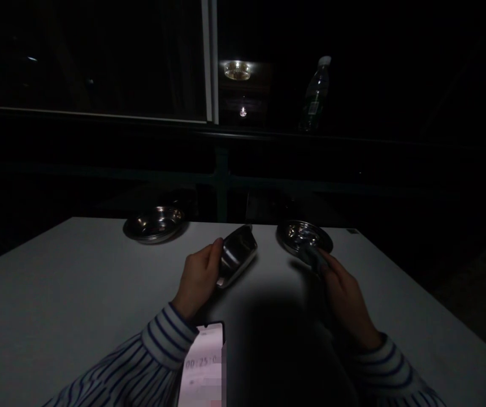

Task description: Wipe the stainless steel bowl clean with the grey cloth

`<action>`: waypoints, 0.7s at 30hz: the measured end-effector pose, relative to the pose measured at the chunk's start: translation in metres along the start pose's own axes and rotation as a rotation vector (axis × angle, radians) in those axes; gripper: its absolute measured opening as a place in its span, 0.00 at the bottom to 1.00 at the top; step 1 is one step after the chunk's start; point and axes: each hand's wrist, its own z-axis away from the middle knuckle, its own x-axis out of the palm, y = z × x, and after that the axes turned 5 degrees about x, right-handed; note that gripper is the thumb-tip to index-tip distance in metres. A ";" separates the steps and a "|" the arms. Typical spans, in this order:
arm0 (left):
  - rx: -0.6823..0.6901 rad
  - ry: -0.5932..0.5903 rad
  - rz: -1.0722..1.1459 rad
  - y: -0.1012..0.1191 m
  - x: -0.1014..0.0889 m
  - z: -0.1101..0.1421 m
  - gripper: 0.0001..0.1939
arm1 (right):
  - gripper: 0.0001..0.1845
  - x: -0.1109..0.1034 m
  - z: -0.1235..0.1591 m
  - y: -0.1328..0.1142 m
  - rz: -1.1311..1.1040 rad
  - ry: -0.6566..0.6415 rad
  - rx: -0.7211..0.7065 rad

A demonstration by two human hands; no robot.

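My left hand [198,277] is closed on the near side of a small shiny metal dish [238,252], thumb along its edge. The dish is tipped on its side above the white table, its smooth face turned toward me. My right hand [347,294] grips a dark, soft-looking piece of cloth [311,257], largely lost in shadow. One end of that cloth overlaps the near rim of a round steel bowl [284,240] in this view; whether they touch I cannot tell. Farther left, a second steel bowl [153,238] sits near the table's far edge.
A phone [203,362] with a lit timer lies on the white table [77,305], partly under my left sleeve. Beyond the far edge are dark bars and a window frame [210,62]. A plastic bottle [316,93] stands on the ledge there. The surroundings are very dark.
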 end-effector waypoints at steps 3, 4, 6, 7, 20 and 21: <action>0.106 -0.080 -0.172 -0.003 0.009 -0.001 0.20 | 0.22 -0.002 0.000 0.000 -0.005 -0.010 -0.005; 0.141 -0.111 -0.225 -0.004 0.012 -0.001 0.19 | 0.22 -0.002 0.000 0.000 -0.008 -0.011 -0.009; 0.198 -0.169 -0.310 -0.006 0.017 -0.001 0.18 | 0.21 -0.004 0.000 0.000 -0.019 -0.006 -0.015; 0.217 -0.192 -0.338 -0.007 0.019 -0.001 0.18 | 0.21 -0.004 0.000 0.001 -0.023 -0.004 -0.014; 0.350 -0.499 -0.402 0.002 0.039 0.005 0.21 | 0.21 -0.004 0.001 -0.007 -0.165 -0.018 0.079; 0.357 -0.524 -0.439 0.003 0.041 0.006 0.21 | 0.20 -0.003 0.000 -0.007 -0.197 -0.019 0.096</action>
